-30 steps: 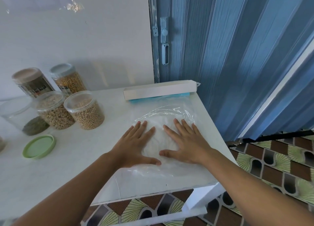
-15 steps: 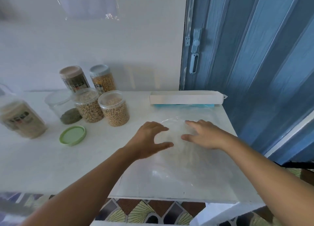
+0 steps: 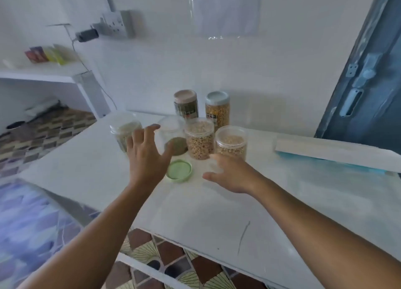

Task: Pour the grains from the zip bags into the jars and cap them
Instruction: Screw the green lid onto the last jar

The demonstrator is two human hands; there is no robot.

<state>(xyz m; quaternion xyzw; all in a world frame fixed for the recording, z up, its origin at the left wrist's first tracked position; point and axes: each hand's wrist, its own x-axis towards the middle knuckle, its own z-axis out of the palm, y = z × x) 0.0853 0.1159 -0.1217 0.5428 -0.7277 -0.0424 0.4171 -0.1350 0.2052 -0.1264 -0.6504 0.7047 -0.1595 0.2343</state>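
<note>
We reach both empty, spread hands, left [image 3: 145, 156] and right [image 3: 232, 173], toward the open jar [image 3: 171, 136] behind the green lid [image 3: 179, 170] on the desk [image 3: 86, 158]; light, slick plastic, best gripped round its sides.

Showing 6 jars [image 3: 199, 138]: 2 capped, 4 uncapped. 1 loose green lid [image 3: 179, 170], 1 long box [image 3: 334, 152], 2 hands [image 3: 145, 156].

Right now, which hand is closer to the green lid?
Left. The left hand hovers just beside the green lid, its thumb nearly over it; the right hand is slightly farther right.
</note>
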